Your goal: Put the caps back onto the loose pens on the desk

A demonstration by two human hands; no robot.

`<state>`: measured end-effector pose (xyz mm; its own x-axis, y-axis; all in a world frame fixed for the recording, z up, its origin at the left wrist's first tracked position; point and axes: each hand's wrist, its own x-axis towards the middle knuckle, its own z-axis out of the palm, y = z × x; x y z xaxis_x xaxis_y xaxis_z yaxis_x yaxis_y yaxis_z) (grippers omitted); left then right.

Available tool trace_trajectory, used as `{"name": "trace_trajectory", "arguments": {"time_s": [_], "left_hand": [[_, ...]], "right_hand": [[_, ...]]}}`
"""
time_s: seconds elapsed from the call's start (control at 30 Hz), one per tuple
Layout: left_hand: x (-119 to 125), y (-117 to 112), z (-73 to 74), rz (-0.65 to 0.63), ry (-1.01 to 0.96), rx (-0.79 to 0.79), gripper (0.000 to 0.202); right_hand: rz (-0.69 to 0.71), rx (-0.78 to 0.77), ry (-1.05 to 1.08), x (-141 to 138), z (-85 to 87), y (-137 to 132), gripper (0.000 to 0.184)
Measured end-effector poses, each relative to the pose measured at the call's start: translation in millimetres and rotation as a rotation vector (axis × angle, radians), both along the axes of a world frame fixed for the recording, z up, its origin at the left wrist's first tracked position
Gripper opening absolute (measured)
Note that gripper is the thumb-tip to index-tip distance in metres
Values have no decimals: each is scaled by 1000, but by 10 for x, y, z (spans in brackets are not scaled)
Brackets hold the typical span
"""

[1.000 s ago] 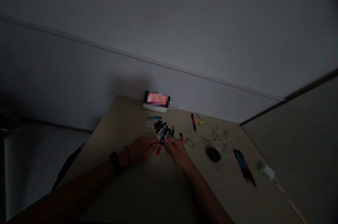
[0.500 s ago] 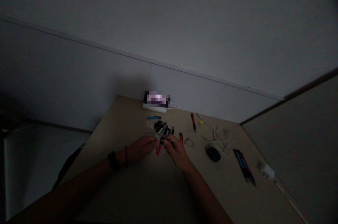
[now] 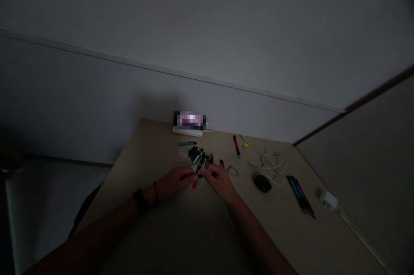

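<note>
Both my hands meet low on a beige table (image 3: 155,154), over a heap of black and silver pen parts (image 3: 199,158). My left hand (image 3: 174,182) pinches a slim dark pen-like piece (image 3: 205,175) that seems to run across to my right hand (image 3: 220,179), whose fingertips also close on it. The dim light makes that grip hard to read. A red-tipped pen (image 3: 194,185) sticks out below the heap, partly hidden by my fingers. A dark watch (image 3: 140,199) circles my left wrist.
Behind the heap lie a blue pen (image 3: 187,143) and a phone on a white power bank (image 3: 187,131). To the right are a red-and-black pen (image 3: 236,146), white cable (image 3: 270,163), black mouse (image 3: 261,183), bundled pens (image 3: 300,196) and white plug (image 3: 327,199).
My right hand has shifted slightly up and toward my left hand, with its fingers stretched further across the heap. The whole view has also tilted a little.
</note>
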<state>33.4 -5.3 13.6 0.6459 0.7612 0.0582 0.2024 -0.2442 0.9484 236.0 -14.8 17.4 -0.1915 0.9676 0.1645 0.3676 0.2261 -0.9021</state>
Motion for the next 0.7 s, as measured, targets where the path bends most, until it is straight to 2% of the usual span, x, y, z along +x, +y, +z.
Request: {"name": "trace_trajectory", "arguments": {"time_s": [0.17, 0.53, 0.7], "left_hand": [[-8, 3, -10, 20, -2, -37, 40], [11, 31, -39, 60, 2, -129, 41], [12, 18, -47, 126, -11, -116, 33]], "right_hand": [[14, -7, 41, -4, 14, 11, 52], [40, -27, 115, 13, -4, 52, 54], [12, -23, 170, 25, -30, 100, 51]]}}
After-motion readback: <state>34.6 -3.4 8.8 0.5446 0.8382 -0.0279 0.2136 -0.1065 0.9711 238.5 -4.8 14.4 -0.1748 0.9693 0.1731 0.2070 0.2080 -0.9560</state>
